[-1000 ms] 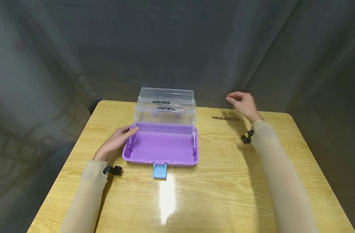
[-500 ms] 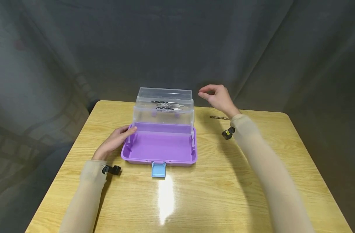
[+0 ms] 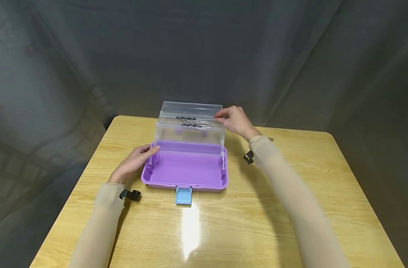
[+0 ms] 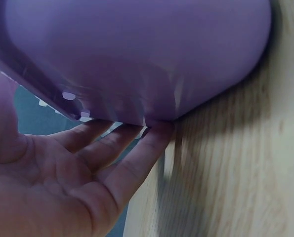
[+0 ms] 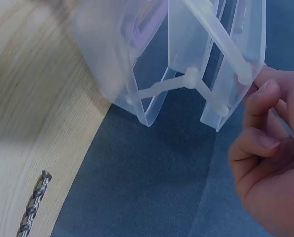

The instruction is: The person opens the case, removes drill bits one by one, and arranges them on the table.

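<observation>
At the near edge of the purple box [image 3: 185,171] hung a blue latch [image 3: 184,195]; the box's tub stood open on the wooden table [image 3: 257,208]. The left hand [image 3: 131,163] lay flat, fingers straight, against its left wall. Above, clear trays [image 3: 190,124] held drill bits [image 3: 193,123]. The right hand [image 3: 234,121] pinched the upper tray's right end. One drill bit [image 5: 33,205] lay beyond on the table.
</observation>
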